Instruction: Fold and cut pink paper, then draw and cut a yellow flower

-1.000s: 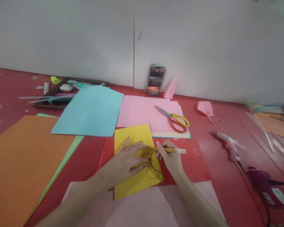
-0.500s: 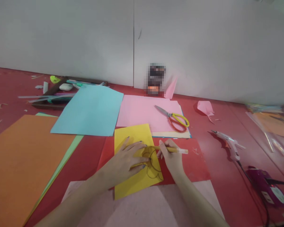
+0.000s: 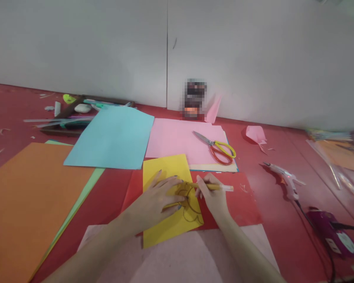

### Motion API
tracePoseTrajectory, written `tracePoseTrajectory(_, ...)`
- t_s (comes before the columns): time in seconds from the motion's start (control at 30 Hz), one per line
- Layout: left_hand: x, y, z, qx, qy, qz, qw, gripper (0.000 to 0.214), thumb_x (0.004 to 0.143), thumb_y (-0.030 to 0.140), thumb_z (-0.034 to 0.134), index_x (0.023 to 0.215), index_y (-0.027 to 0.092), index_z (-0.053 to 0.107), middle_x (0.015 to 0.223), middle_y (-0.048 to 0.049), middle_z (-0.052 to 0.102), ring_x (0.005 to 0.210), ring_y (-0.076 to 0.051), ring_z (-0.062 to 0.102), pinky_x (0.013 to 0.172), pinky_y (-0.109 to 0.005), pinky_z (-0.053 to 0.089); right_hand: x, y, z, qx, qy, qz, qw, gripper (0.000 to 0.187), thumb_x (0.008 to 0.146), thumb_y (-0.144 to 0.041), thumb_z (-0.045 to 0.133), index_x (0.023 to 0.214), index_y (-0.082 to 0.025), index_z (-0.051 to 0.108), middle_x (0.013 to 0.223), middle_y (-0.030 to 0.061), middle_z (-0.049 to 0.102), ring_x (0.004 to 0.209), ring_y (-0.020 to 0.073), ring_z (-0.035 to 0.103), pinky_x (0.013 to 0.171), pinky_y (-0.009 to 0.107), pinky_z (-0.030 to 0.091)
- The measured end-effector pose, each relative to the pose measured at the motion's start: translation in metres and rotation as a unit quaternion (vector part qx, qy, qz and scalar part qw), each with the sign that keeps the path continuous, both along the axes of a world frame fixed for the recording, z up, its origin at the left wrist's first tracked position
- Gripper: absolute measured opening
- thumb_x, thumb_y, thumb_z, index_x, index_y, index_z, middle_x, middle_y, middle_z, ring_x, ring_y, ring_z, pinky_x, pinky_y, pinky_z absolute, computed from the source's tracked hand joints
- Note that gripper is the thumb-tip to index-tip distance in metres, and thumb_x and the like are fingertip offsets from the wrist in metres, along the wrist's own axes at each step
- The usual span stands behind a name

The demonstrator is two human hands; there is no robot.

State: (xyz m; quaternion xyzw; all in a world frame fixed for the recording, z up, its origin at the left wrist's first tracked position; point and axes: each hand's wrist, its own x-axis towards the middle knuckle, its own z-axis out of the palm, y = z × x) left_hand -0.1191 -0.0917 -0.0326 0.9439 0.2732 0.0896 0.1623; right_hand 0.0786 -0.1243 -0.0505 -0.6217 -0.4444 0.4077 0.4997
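Observation:
My left hand lies flat with fingers spread on a yellow sheet of paper, pressing it down. My right hand is closed round a yellow pen whose tip touches the yellow sheet just right of my left fingers. Curved pen lines show on the sheet's right part. The yellow sheet rests on a red sheet, which overlaps a pale pink sheet near me.
Scissors with yellow and red handles lie on a pink sheet. A blue sheet and an orange sheet lie to the left. A glue gun and purple plug block sit right. A tray of tools stands back left.
The pen tip has shifted a little along the drawn curve. My left hand stays pressed on the yellow sheet.

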Motion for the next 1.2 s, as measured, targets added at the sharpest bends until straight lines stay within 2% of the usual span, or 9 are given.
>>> tracePoseTrajectory(0.47,0.0009,0.0004,0.0002,0.005,-0.017,0.006,1.0,0.024,0.085,0.032,0.049,0.106,0.037,0.061,0.126,-0.0006,0.048,0.12,-0.022,0.042,0.108,-0.052,0.011,-0.0004,0.001,-0.0013,-0.009,-0.014,0.012,1.0,0.034,0.08,-0.041,0.054,0.055,-0.022,0.041,0.041,-0.0043,0.054,0.037,0.0099,0.047,0.042,0.022,0.037)
tracePoseTrajectory(0.8,0.0008,0.0,-0.0001,-0.012,0.009,0.008,1.0,0.026,0.086,0.032,0.048,0.109,0.038,0.059,0.127,-0.0015,0.047,0.12,-0.022,0.042,0.107,-0.053,0.016,-0.0012,-0.0001,0.0025,-0.01,-0.006,-0.042,0.999,0.034,0.079,-0.043,0.056,0.057,-0.023,0.04,0.042,-0.0048,0.053,0.039,0.0108,0.05,0.045,0.023,0.04)
tracePoseTrajectory(1.2,0.0,-0.0004,-0.001,-0.005,-0.003,0.006,1.0,0.026,0.086,0.032,0.048,0.109,0.038,0.059,0.128,-0.0004,0.045,0.121,-0.021,0.04,0.108,-0.054,0.01,-0.0009,0.0,0.0011,-0.009,-0.019,-0.003,1.0,0.036,0.079,-0.045,0.054,0.056,-0.022,0.04,0.042,-0.004,0.055,0.037,0.0101,0.047,0.042,0.022,0.038)
